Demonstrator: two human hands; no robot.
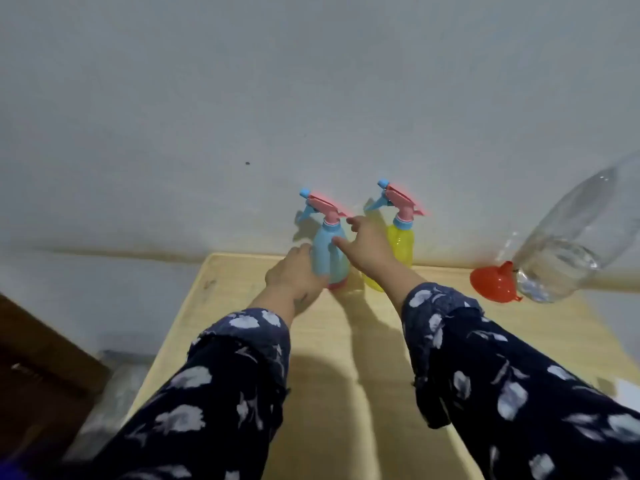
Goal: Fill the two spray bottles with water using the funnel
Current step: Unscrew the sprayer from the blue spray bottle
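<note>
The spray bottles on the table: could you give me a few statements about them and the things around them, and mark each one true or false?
1. Both spray heads are still screwed on. True: the blue spray bottle and the yellow spray bottle both carry theirs.
2. The left hand holds the yellow bottle. False: it grips the lower body of the blue one.
3. The red funnel sits in a bottle's neck. False: it lies on the table, beside the clear water bottle.
4. The clear bottle holds some water. True.
5. The right hand reaches toward the blue bottle's neck. True.
</note>
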